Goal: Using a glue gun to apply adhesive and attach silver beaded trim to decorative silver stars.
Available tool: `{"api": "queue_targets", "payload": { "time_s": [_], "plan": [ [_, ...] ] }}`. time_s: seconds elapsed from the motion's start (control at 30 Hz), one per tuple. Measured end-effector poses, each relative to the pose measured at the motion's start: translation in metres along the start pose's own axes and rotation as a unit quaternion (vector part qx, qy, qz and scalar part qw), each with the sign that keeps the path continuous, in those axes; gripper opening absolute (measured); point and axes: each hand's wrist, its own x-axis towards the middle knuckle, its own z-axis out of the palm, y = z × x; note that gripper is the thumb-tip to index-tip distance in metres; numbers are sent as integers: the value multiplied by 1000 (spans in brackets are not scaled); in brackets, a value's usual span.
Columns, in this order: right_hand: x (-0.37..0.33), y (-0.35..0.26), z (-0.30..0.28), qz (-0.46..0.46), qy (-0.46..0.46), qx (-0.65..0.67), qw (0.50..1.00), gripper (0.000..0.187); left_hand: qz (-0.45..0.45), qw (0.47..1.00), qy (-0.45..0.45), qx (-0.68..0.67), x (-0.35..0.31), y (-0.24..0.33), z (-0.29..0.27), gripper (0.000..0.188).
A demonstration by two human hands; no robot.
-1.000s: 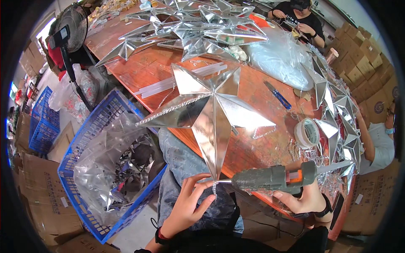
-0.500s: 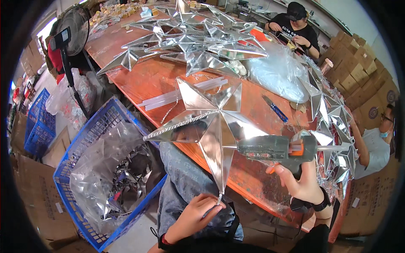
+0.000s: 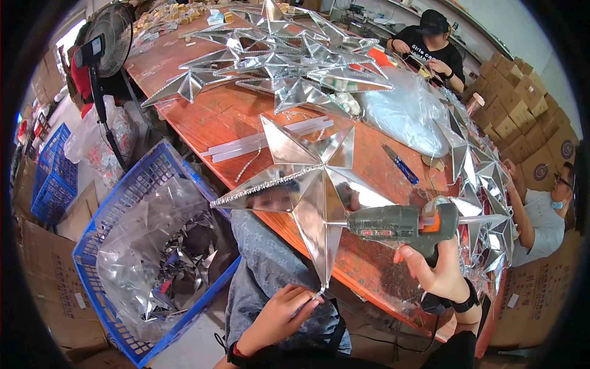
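Note:
A silver mirrored star stands over the table's near edge, its lowest point toward me. My left hand pinches that point along with the end of a silver bead trim. More bead trim runs along the ridge of the star's left arm, from the centre to the tip. My right hand is wrapped around the handle of a dark green glue gun with a clear glue stick in its back. The nozzle points left at the ridge of the star's lower arm, touching or very near it.
On the wooden table lie clear glue sticks, a blue utility knife, a plastic bag and a pile of silver stars. A blue crate and a fan stand left. Two people sit across and right.
The glue gun's nozzle has shifted slightly down the star's lower ridge, toward the point in my left hand. Both hands keep their grips.

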Motion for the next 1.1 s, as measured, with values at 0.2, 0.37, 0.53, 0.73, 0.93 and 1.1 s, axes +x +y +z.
{"api": "queue_targets", "payload": {
  "time_s": [0.2, 0.37, 0.53, 0.73, 0.93, 1.1],
  "plan": [
    [7, -3, 1, -60, 70, -38, 995, 24, 10, 1000, 6, -3, 2, -3, 0, 11],
    [23, -10, 1, -60, 89, -45, 993, 23, 31, 999, 14, 13, -1, -7, 3, 10],
    [34, -24, 4, -62, 94, -137, 984, 28, 38, 999, 15, 6, 0, -6, 1, 10],
    [43, -17, 8, -134, 112, -162, 971, 33, 37, 999, 7, 8, -2, -12, 3, 11],
    [43, -20, 8, -113, 100, -150, 977, 32, 37, 999, 6, 9, -2, -9, 1, 13],
    [41, -20, 12, -131, 139, -120, 974, 18, 39, 999, 5, 14, -2, -12, 3, 14]
  ]
}}
